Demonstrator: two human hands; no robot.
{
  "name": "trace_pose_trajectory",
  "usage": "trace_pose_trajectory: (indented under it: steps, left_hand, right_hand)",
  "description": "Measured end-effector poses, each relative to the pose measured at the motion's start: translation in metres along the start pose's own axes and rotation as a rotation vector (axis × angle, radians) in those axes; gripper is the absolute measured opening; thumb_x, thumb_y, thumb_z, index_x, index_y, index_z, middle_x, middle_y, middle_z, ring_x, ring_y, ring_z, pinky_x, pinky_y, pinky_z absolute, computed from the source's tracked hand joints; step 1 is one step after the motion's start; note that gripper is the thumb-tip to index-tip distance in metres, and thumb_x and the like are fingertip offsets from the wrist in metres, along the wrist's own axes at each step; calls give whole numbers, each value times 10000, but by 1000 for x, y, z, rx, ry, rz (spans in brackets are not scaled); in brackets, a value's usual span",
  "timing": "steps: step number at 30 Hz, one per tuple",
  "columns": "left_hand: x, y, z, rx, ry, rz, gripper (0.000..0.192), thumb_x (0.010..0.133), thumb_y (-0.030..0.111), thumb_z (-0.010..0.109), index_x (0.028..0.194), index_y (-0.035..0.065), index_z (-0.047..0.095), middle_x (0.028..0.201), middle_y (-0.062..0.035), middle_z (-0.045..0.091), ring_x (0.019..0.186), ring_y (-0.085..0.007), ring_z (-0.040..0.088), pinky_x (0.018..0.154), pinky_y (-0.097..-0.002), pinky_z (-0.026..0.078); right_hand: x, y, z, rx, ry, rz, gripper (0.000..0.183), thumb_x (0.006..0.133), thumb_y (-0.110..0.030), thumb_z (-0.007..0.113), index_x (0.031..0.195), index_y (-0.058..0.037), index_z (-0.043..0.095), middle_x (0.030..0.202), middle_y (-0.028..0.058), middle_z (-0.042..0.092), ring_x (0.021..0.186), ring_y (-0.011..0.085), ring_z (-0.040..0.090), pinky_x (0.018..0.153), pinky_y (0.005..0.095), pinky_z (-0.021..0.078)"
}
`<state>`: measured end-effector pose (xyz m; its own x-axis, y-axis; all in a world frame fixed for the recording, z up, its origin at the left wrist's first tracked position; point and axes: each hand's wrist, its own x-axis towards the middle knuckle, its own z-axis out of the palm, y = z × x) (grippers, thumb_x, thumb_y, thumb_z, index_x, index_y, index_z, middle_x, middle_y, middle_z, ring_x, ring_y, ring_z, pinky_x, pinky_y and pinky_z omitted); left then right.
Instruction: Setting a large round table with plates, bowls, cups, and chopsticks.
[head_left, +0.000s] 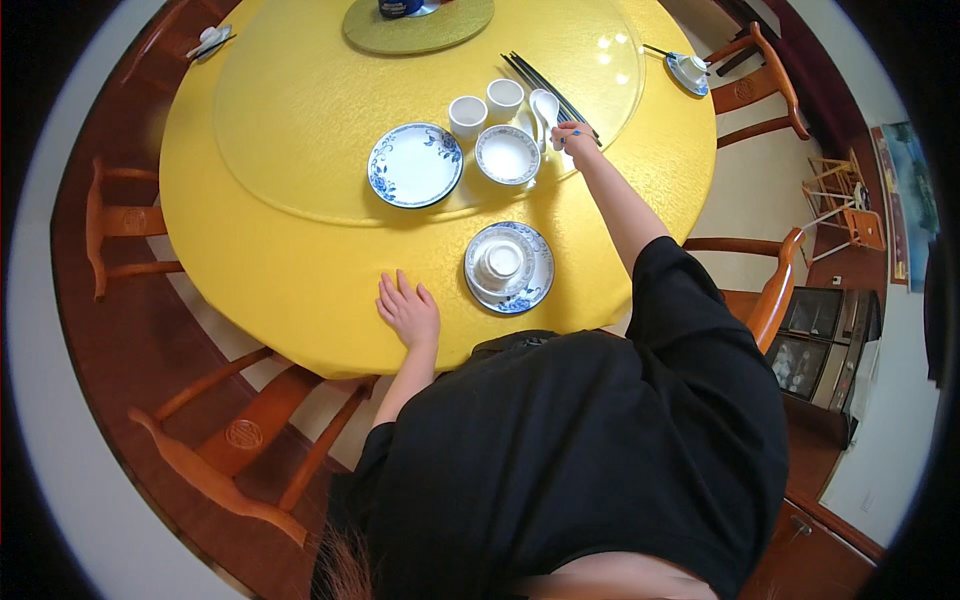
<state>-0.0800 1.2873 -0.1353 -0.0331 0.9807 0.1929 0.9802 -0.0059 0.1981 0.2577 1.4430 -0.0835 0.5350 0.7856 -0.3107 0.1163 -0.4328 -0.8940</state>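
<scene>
My right hand (576, 142) is closed around the handle end of a white spoon (548, 109) over the glass turntable. More white spoons (536, 124) lie beside it, next to several dark chopsticks (544, 86). Left of them are a patterned bowl (508, 155), two white cups (468, 117) and a blue-flowered plate (415, 165). Nearer my body, a plate (534, 289) bears a patterned bowl (480, 274) with an upturned white cup (504, 260) on top. My left hand (409, 309) rests with fingers apart on the yellow tablecloth (300, 285), left of this setting.
A round green stand (420, 34) with a dark blue object is at the turntable's centre. Place settings sit at the table's left (214, 41) and right (686, 73) edges. Wooden chairs (247, 435) surround the table, one (776, 289) close to my right.
</scene>
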Motion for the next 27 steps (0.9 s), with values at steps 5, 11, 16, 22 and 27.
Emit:
trace_pose_trajectory:
  steps: [5, 11, 16, 22, 27]
  left_hand:
    - [8, -1, 1, -25, 36, 5, 380, 723, 225, 398, 1056, 42, 366, 1143, -157, 290, 1059, -259, 262, 873, -396, 173]
    - [4, -2, 2, -14, 25, 6, 381, 722, 224, 402, 1054, 41, 367, 1145, -155, 289, 1060, -260, 261, 875, -395, 169]
    - [12, 0, 3, -14, 31, 19, 387, 731, 219, 394, 1067, 33, 345, 1147, -155, 276, 1065, -263, 250, 871, -396, 174]
    - [4, 1, 5, -16, 32, 9, 378, 720, 223, 407, 1052, 45, 371, 1150, -150, 283, 1066, -260, 254, 877, -395, 166]
    - [0, 3, 5, -42, 33, 25, 382, 723, 234, 401, 1056, 49, 368, 1153, -150, 279, 1071, -259, 247, 879, -392, 164]
  right_hand:
    - [2, -7, 13, -77, 12, -44, 244, 611, -153, 577, 795, -10, 506, 592, 24, 489, 453, 73, 384, 395, 207, 299]
    - [16, 8, 20, -256, 35, -106, 264, 620, -186, 574, 806, -14, 499, 579, 26, 474, 447, 82, 403, 390, 204, 318]
    - [32, 12, 19, -429, 121, -209, 324, 629, -227, 570, 828, 8, 469, 658, 79, 492, 521, 143, 451, 472, 263, 364]
    - [-56, -9, 19, -612, 270, -696, 307, 669, -222, 523, 878, -20, 425, 816, 172, 444, 734, 281, 465, 639, 339, 386]
    - [-173, 3, 34, -623, -260, -813, 481, 605, -317, 575, 951, -29, 409, 877, 204, 414, 818, 325, 426, 714, 356, 361]
